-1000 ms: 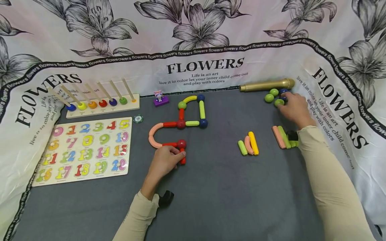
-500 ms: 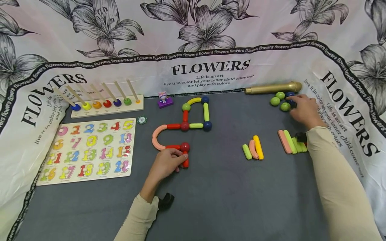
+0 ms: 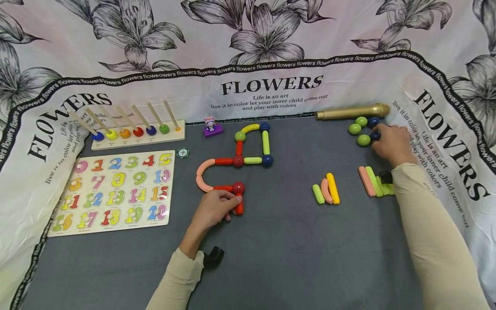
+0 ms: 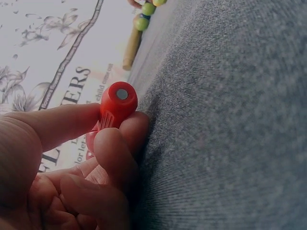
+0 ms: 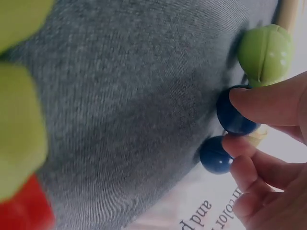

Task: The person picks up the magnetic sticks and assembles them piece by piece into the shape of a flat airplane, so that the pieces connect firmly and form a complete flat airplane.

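Note:
My left hand [image 3: 211, 211] pinches a red magnetic rod [image 3: 240, 208] between thumb and fingers. The rod joins a red ball [image 3: 238, 188] at the lower end of a connected stick-and-ball figure. In the left wrist view, a round metal disc shows at the tip of the red rod [image 4: 115, 106]. At the far right, my right hand [image 3: 394, 144] holds a dark blue ball [image 3: 375, 136] by thumb and fingertips. The right wrist view shows that blue ball [image 5: 235, 115] beside a second blue ball [image 5: 215, 155] and a green ball [image 5: 265, 53].
A gold microphone-shaped object [image 3: 351, 112] lies behind several green balls [image 3: 363, 140]. Loose sticks [image 3: 326, 189] lie right of centre, others [image 3: 373, 181] near my right forearm. A number board [image 3: 112, 191], peg board [image 3: 137, 137], poker chip [image 3: 182, 153] and purple figurine [image 3: 212, 129] stand left and behind.
The head view has shifted slightly. My right fingers have gone from a green ball to a dark blue one, and that green ball now lies apart. My left hand keeps its hold.

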